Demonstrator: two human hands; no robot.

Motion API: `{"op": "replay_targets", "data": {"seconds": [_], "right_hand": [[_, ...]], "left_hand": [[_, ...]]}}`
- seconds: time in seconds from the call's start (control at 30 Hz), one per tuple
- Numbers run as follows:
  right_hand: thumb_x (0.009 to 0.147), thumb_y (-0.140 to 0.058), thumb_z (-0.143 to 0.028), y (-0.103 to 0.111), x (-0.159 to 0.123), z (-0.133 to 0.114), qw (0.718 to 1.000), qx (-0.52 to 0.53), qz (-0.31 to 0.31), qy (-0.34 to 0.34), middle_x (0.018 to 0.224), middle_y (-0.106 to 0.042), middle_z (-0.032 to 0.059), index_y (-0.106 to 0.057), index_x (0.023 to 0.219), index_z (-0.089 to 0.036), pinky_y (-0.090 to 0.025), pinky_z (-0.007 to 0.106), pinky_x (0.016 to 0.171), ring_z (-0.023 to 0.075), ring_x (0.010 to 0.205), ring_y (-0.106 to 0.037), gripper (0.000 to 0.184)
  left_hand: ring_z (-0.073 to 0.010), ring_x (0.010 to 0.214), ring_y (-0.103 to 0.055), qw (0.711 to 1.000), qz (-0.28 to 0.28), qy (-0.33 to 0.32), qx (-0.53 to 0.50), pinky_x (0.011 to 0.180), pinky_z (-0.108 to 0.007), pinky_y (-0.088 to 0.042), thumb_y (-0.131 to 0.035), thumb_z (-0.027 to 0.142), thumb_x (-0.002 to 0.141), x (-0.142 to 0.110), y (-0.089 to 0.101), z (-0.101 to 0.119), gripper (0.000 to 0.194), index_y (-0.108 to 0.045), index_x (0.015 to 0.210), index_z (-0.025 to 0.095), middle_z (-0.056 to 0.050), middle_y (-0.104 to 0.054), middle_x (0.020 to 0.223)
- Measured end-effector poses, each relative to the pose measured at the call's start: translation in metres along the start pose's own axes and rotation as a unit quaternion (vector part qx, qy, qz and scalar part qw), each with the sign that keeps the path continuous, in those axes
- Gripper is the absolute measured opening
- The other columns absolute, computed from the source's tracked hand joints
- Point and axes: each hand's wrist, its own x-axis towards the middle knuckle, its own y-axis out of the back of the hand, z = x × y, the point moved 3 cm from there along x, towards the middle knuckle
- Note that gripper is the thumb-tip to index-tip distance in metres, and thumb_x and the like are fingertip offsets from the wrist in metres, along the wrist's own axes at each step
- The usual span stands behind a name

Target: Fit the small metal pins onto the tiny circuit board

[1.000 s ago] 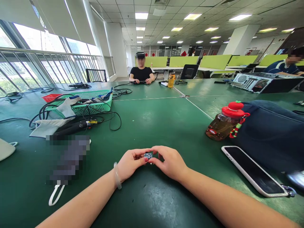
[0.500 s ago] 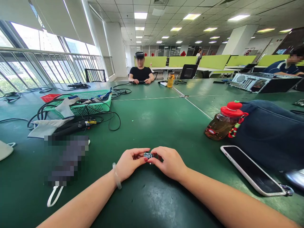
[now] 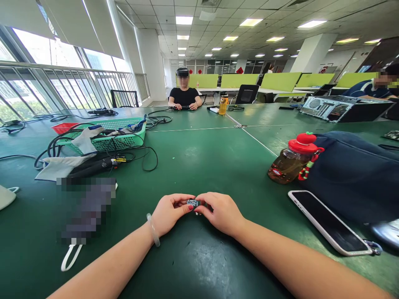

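A small dark block with pale blue-white markings [image 3: 193,203], perhaps an electronic part, sits between my two hands just above the green table. My left hand [image 3: 170,211], with a pale bangle at its wrist, pinches the block's left side between thumb and fingers. From the other side, my right hand [image 3: 220,211] grips the right end with its thumb and fingertips. The fingers cover much of the block, so its exact kind cannot be made out. A tiny light-coloured bit shows just below it, near the right thumb.
On the left lie a green basket [image 3: 120,141] with cables and gloves, and a blurred dark pouch [image 3: 90,209]. To the right are a red-lidded bottle [image 3: 288,164], a phone [image 3: 330,222] and a dark blue bag [image 3: 352,174]. A person [image 3: 185,96] sits across the table [image 3: 199,162].
The block has turned slightly between my fingers, and its marked face looks different. Both hands keep nearly the same place and grip.
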Motion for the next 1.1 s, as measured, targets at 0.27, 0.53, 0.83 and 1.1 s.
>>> {"op": "replay_targets", "data": {"seconds": [0.27,0.53,0.83,1.1], "right_hand": [[0.069,-0.065,-0.037,-0.005,0.002,0.009,0.996,0.006,-0.051,-0.07,0.077,-0.06,-0.0001,-0.061,0.084,-0.023,-0.043,0.028,0.067,0.0149,0.076,-0.055,0.02],[0.07,-0.066,-0.03,-0.012,0.001,0.011,0.992,0.028,-0.111,-0.056,0.08,-0.058,-0.0003,-0.062,0.08,-0.023,-0.044,0.027,0.07,0.0142,0.079,-0.054,0.013],[0.073,-0.063,-0.023,-0.013,0.002,0.007,0.992,0.019,-0.117,-0.035,0.073,-0.057,-0.0015,-0.058,0.073,-0.021,-0.042,0.025,0.066,0.0125,0.074,-0.052,0.006],[0.075,-0.06,-0.022,-0.014,0.003,0.007,0.993,0.013,-0.119,-0.019,0.071,-0.056,-0.0019,-0.057,0.069,-0.02,-0.04,0.023,0.065,0.0119,0.072,-0.051,0.007]], "left_hand": [[-0.0183,0.078,-0.061,0.998,0.048,0.005,0.034,0.075,-0.03,-0.047,-0.065,0.034,0.067,0.002,0.006,-0.003,0.038,-0.063,0.099,0.014,-0.007,-0.069,0.087],[-0.0185,0.079,-0.061,0.998,0.049,0.004,0.034,0.075,-0.03,-0.047,-0.065,0.034,0.066,0.003,0.007,-0.008,0.039,-0.063,0.1,0.014,-0.008,-0.068,0.088],[-0.0179,0.079,-0.061,0.998,0.049,0.014,0.035,0.075,-0.03,-0.046,-0.066,0.032,0.066,0.003,0.006,-0.004,0.037,-0.063,0.099,0.014,-0.007,-0.068,0.086],[-0.0172,0.077,-0.06,0.998,0.046,0.011,0.046,0.074,-0.029,-0.046,-0.064,0.033,0.067,0.003,0.006,-0.006,0.037,-0.063,0.099,0.014,-0.007,-0.068,0.085]]}}
